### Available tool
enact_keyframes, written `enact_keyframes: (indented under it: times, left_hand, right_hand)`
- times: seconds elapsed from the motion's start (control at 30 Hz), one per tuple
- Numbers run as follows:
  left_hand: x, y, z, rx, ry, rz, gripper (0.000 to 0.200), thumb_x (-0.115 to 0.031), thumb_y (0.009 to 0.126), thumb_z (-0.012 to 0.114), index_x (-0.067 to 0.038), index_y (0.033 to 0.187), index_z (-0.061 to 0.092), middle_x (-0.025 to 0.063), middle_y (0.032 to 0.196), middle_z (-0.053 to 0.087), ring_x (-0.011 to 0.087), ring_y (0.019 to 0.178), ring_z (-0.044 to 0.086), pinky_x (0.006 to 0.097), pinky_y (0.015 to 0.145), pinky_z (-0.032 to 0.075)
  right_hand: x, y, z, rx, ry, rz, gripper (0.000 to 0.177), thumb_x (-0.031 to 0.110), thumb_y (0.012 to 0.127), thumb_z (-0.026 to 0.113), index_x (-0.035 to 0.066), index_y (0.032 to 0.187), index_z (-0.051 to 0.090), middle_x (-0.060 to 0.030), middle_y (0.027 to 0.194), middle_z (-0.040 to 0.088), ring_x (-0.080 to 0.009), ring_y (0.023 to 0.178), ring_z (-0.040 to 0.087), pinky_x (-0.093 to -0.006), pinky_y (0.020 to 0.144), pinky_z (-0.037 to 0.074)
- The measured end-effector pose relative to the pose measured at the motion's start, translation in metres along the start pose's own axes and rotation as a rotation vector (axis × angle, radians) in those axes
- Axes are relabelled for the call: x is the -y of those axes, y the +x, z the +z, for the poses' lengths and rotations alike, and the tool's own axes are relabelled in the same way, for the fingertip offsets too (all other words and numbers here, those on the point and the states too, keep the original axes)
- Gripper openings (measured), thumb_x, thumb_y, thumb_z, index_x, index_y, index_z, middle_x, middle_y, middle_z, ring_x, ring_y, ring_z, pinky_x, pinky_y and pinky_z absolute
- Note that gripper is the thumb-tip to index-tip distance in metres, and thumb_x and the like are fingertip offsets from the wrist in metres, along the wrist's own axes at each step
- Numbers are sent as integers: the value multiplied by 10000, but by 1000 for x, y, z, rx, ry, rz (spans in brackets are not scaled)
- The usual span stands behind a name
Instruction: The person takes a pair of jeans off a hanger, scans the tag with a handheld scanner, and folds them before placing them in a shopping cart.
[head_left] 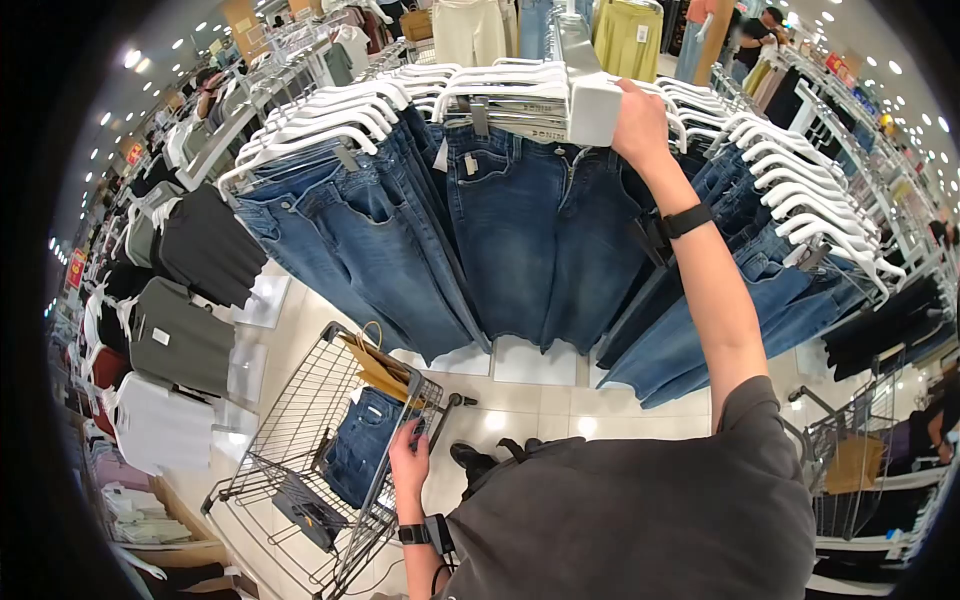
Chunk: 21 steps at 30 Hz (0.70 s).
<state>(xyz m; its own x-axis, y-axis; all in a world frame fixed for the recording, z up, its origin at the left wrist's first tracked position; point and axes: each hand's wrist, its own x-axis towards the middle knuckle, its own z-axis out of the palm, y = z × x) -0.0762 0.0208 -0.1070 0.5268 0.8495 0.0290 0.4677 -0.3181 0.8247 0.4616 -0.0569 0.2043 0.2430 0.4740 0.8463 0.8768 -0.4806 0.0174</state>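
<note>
Grey shirt (640, 520) up close; left hand (408, 462) clamped on wire cart (290, 420) rim (folded denim (358, 445) inside), right hand (640, 122) grips boxy white rail end (595, 110) w/ hung jeans (520, 230) below.

Dark grey short-sleeved shirt (640, 520), black band (687, 220) on right wrist, black watch (413, 534) on left

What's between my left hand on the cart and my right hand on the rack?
Head view: hanging blue jeans and pale floor tiles separate left hand from right hand gripping the rack end.
</note>
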Motion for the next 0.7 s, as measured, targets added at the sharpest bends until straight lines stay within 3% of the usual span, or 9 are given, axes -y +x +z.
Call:
enact_keyframes:
  times: [0.07, 0.2, 0.37, 0.7]
  left_hand:
    - [-11, -2, -6, 46, 41, 6, 315, -39, 819, 629, -13, 1132, 608, 166, 1094, 615, 242, 834, 651, 329, 693, 520]
    - [-12, 2, -12, 78, 58, 10, 301, -64, 825, 627, -21, 1122, 614, 164, 1098, 616, 253, 841, 655, 330, 693, 515]
    - [-18, 14, -18, 136, 79, 71, 303, -68, 823, 627, -14, 1121, 611, 169, 1108, 613, 271, 859, 655, 346, 746, 512]
    - [-31, 45, -23, 181, 80, 156, 297, -84, 830, 625, -5, 1116, 615, 192, 1107, 609, 304, 877, 640, 364, 798, 503]
  right_hand:
    - [5, 2, -6, 22, 9, 32, 316, 429, 794, 660, 119, 814, 719, -50, 830, 650, -277, 695, 623, -402, 649, 457]
    - [24, -8, -30, -33, -14, -12, 313, 426, 808, 654, 122, 809, 727, -38, 820, 644, -281, 700, 620, -394, 645, 465]
    - [39, -19, -58, 31, 51, 83, 319, 433, 801, 661, 124, 821, 739, -27, 801, 637, -290, 689, 619, -391, 644, 468]
    - [50, -14, -65, 24, 1, 126, 240, 359, 779, 680, 126, 782, 737, -49, 772, 638, -303, 660, 620, -406, 628, 475]
